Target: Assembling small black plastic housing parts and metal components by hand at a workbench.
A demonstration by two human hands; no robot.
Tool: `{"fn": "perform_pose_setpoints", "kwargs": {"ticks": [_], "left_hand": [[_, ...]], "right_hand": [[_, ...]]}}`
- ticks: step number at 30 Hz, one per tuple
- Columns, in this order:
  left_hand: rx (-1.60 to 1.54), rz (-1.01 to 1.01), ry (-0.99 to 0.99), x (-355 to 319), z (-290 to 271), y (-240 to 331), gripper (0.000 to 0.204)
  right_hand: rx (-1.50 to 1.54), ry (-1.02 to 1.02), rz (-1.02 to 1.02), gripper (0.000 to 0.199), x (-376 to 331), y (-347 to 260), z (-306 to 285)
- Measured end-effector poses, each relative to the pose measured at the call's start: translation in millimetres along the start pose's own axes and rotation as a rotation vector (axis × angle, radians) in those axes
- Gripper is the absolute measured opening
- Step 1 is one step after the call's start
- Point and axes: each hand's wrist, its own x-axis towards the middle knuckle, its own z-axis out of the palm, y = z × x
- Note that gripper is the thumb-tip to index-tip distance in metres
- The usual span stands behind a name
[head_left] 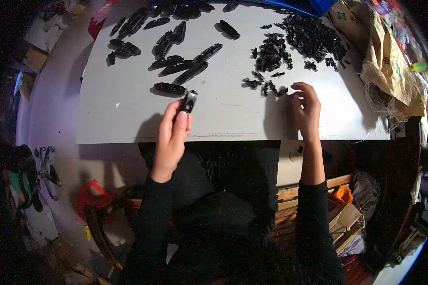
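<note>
My left hand (pixel 172 135) holds a small black plastic part (pixel 189 101) at its fingertips, just over the grey tabletop (pixel 128 118), beside a long black casing (pixel 170 88). My right hand (pixel 306 110) rests on the table with its fingers curled, reaching into a scatter of small black pieces (pixel 270 88); whether it grips one is hidden. A bigger heap of small black pieces (pixel 314 35) lies behind it.
Several long black casings (pixel 178 64) lie across the table's far left. A brown paper sack (pixel 390 61) with loose string sits at the right edge, a blue crate (pixel 309 5) at the back. Wooden slats (pixel 290 199) and clutter are below on the floor.
</note>
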Motion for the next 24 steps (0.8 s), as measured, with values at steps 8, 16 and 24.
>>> {"fn": "perform_pose_setpoints", "kwargs": {"ticks": [8,16,24], "left_hand": [[-0.154,-0.082,-0.082,-11,39,-3,0.026],[-0.264,-0.090,-0.144,-14,55,-7,0.031],[-0.257,-0.047,-0.175,-16,67,-6,0.036]], "right_hand": [[-0.719,-0.077,0.070,0.033,10,-11,17],[0.482,-0.338,0.500,0.012,-35,-37,11],[0.741,-0.447,0.548,0.010,-65,-63,26]]}}
